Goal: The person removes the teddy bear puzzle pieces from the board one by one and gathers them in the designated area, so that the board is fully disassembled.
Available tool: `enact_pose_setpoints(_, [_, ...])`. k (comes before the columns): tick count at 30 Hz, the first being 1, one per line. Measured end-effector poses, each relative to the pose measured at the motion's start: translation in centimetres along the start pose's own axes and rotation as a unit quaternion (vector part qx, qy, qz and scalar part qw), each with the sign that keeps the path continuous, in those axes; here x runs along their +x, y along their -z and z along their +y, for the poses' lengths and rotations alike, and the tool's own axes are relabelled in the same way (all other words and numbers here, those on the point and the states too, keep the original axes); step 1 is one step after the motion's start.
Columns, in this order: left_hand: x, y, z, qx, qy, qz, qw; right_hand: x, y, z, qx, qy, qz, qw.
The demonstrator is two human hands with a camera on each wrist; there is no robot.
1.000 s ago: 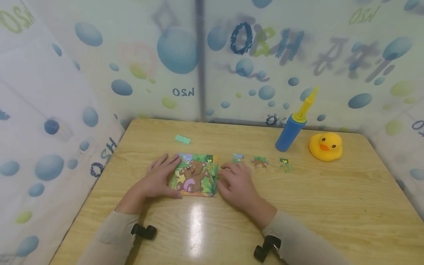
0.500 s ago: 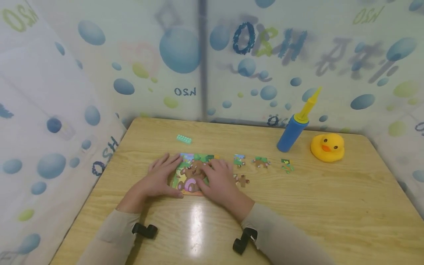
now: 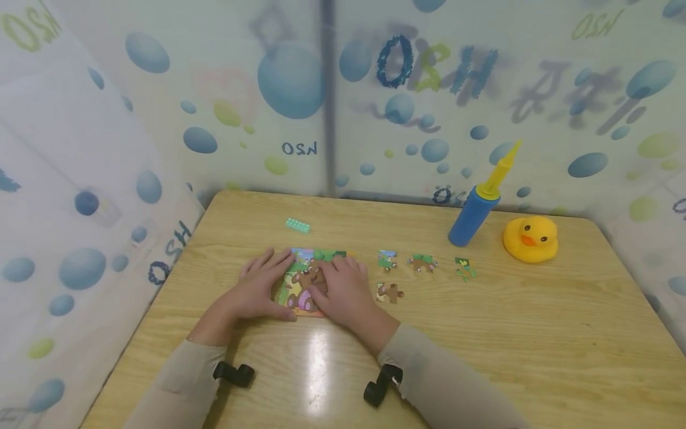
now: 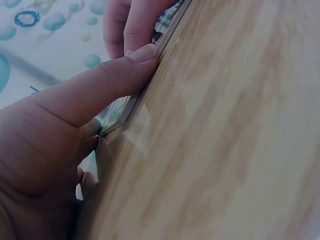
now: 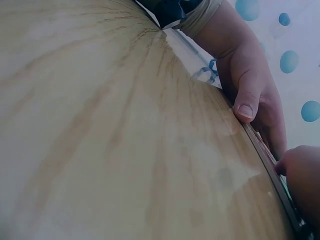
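A jigsaw puzzle with a brown bear picture lies flat on the table. My left hand holds its left side, fingers at the far left and thumb along the near edge. In the left wrist view, that thumb touches the puzzle's thin edge. My right hand rests over the right half, thumb and index finger apart on the bear. Its other fingertips are hidden. Loose pieces lie to the right: a bear-head piece, a blue-and-green piece, a brown-and-green piece and a green piece.
A teal toy brick lies behind the puzzle on the wooden table. A blue hand pump with a yellow nozzle stands at the back right, beside a yellow rubber duck. Patterned curtains hang behind the table.
My right hand has moved left from beside the puzzle onto its right half, uncovering the loose bear-head piece on the table. My left hand stays on the left side.
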State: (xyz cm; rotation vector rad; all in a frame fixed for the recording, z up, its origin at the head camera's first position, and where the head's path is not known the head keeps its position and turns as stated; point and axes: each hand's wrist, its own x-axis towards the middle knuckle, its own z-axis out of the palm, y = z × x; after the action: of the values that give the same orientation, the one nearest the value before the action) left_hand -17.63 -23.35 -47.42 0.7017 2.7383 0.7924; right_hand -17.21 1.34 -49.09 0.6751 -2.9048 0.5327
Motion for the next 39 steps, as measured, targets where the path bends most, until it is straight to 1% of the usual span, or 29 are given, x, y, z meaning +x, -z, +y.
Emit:
enact_pose_setpoints(8, [0.1,-0.1,0.0,0.004,0.006,-0.002,1.0000,0.1,0.0,0.1,-0.006,-0.007,-0.024,0.9997])
enact_pose_setpoints(13, [0.0,-0.3,-0.6,0.001,-0.001,0.006,1.0000,0.2,-0.1,0.1,0.025,-0.014,-0.037,0.9989])
enact_pose_setpoints(18, [0.0,-0.7,-1.0,-0.002,-0.010,0.018,0.9998,0.5,0.5,0.4,0.063,-0.014,-0.059,0.9962])
enact_pose_setpoints(22, [0.1,-0.4,-0.6,-0.001,-0.009,0.011,0.9999,0.8,1.3,1.0,0.098,-0.005,-0.084,0.9916])
enact_pose_setpoints(26, [0.0,-0.1,-0.1,-0.005,0.000,-0.004,1.0000,1.4,1.7,1.7,0.150,0.008,-0.110,0.9826])
enact_pose_setpoints(29, [0.0,-0.1,-0.1,-0.011,-0.005,-0.002,0.9999,1.6,1.9,2.0,0.179,0.010,-0.121,0.9762])
enact_pose_setpoints(31, [0.0,-0.2,-0.2,-0.014,-0.012,0.005,0.9998,1.6,2.1,2.0,0.185,0.002,-0.123,0.9749])
enact_pose_setpoints(34, [0.1,-0.4,-0.3,-0.012,-0.015,0.010,0.9998,1.6,2.2,2.0,0.197,-0.009,-0.119,0.9731])
enact_pose_setpoints(39, [0.1,-0.3,-0.3,-0.011,-0.004,0.000,0.9999,1.4,2.0,1.8,0.187,-0.010,-0.105,0.9767])
